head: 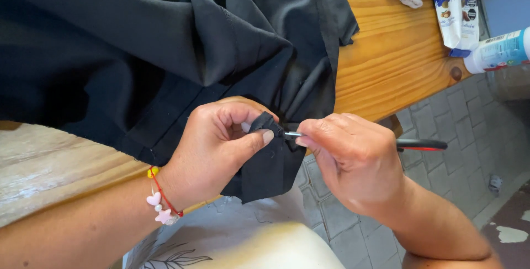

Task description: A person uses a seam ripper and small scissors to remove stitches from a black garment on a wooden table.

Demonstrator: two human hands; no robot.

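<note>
Black cloth (165, 42) — red-and-black tool (419, 145) — honey-coloured wooden table (386, 53).

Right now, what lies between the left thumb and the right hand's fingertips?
In the head view, a pinched fold of black fabric and the metal tip of a slim tool.

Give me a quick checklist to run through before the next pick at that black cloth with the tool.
1. Left hand pinches a fold of the black cloth: ok.
2. Right hand grips the thin tool, metal tip at the fold: ok.
3. Left fingertips clear of the tip: not ok, the thumb sits right beside it.
4. Stitch or thread under the tip: cannot tell.
5. Cloth resting on the wooden table: ok.
</note>
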